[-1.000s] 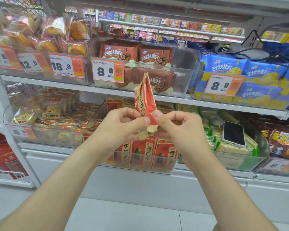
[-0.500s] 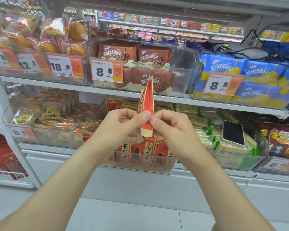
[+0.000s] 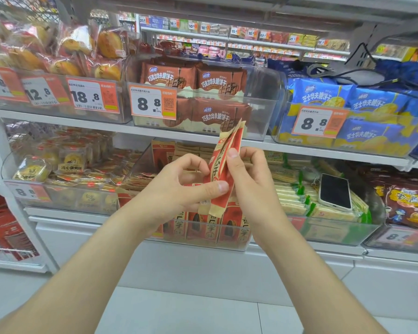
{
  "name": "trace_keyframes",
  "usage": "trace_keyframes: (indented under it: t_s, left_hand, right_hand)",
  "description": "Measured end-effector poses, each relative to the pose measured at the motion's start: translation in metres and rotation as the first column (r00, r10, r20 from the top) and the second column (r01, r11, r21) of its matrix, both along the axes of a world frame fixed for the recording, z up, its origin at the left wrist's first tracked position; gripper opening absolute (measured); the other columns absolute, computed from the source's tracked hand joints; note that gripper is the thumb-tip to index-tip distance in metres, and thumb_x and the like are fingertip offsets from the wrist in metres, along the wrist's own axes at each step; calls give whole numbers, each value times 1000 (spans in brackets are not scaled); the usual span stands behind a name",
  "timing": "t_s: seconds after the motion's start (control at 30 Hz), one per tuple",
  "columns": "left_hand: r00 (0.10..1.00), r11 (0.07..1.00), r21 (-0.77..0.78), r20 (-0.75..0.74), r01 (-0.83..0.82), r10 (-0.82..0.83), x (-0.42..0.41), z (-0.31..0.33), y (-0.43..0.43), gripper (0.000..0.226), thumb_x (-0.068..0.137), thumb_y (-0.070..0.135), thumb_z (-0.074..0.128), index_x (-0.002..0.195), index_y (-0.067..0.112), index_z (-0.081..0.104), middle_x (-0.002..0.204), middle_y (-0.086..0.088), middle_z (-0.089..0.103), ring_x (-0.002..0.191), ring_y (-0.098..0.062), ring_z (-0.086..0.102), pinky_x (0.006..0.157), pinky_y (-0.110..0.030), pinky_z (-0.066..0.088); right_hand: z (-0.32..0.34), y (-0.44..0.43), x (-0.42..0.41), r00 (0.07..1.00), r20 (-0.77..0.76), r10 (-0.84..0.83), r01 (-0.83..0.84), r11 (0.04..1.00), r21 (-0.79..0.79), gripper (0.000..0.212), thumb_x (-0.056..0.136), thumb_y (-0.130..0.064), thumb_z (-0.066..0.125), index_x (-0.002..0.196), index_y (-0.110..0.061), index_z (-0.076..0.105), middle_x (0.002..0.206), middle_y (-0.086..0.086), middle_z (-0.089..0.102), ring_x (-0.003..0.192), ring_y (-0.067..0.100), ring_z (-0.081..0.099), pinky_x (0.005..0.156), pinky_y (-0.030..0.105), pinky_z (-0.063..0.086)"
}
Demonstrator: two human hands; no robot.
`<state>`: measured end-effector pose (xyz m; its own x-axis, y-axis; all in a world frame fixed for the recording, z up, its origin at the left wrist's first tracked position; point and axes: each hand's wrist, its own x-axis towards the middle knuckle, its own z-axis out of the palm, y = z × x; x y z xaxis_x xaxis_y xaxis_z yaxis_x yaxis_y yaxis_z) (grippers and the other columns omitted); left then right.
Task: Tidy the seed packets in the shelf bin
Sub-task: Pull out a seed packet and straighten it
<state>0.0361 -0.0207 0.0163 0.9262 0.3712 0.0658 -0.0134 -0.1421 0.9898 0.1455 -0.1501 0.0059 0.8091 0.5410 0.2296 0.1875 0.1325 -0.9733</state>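
**A:** What has changed with the hands since half a second ago?

**B:** Both have climbed the seed packet (image 3: 223,169). Before, thumb and forefinger tips pinched only its bottom seam. Now the left hand (image 3: 179,189) lays its thumb across the red front low down, with its other fingers curled behind. The right hand (image 3: 253,186) pinches the right edge about halfway up, thumb in front and fingers behind.

**A:** And the packet itself?

**B:** It leans further right than it did. Its tan bottom seam pokes out below the left thumb.

**A:** Where does it sit relative to the hands?

**B:** Between them, gripped by both and held in the air.

**A:** And the bin?

**B:** The clear shelf bin (image 3: 140,172) lies just behind and below the hands. A row of matching red packets (image 3: 203,231) stands upright against its front wall, right under the held one. I cannot tell whether they touch.

**A:** Further back?

**B:** A phone (image 3: 334,191) lies screen up on green-and-cream packs (image 3: 290,196) in the next bin to the right. On the upper shelf (image 3: 58,119) sit brown biscuit packs (image 3: 193,78) behind an 8.8 price tag (image 3: 153,103), with blue biscuit packs (image 3: 323,92) beside them.
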Motion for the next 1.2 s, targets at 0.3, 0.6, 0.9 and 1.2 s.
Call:
trace_keyframes:
  t_s: [0.3, 0.6, 0.9, 1.2]
  left_hand:
    - [986, 987, -147, 143, -65, 86, 10, -9, -15, 58, 99, 58, 58, 115, 3, 56, 105, -17, 72, 93, -22, 70, 86, -47, 58]
    - [974, 961, -243, 150, -131, 171, 9, -9, -13, 23, 114, 35, 50, 99, 20, 61, 91, -4, 66, 85, -21, 61, 75, -40, 51]
    - [985, 949, -314, 155, -29, 82, 0, -1, -7, 26, 110, 32, 55, 113, 16, 75, 114, -18, 79, 99, -34, 76, 87, -56, 63]
    - [992, 992, 32, -31, 121, -120, -5, -3, -9, 31, 113, 12, 49, 131, 16, 74, 104, -3, 84, 89, -13, 82, 67, -18, 62]
  right_hand:
    - [10, -1, -9, 980, -11, 199, -199, 980, -27, 12, 102, -18, 69, 99, -16, 57, 99, 18, 72, 81, 22, 66, 73, 45, 58]
    - [0, 4, -16, 991, 11, 130, -129, 990, -62, 24, 111, -28, 57, 96, -11, 64, 90, 10, 74, 80, 20, 66, 74, 42, 57]
    - [-1, -2, -1, 985, 22, 169, -170, 985, 22, 82, 83, -49, 87, 148, -59, 38, 132, -3, 71, 117, 11, 73, 98, 40, 59]
    - [-4, -1, 12, 968, 165, -190, 191, 982, 11, 28, 106, -44, 64, 90, -21, 68, 78, 1, 73, 71, 21, 64, 71, 40, 54]
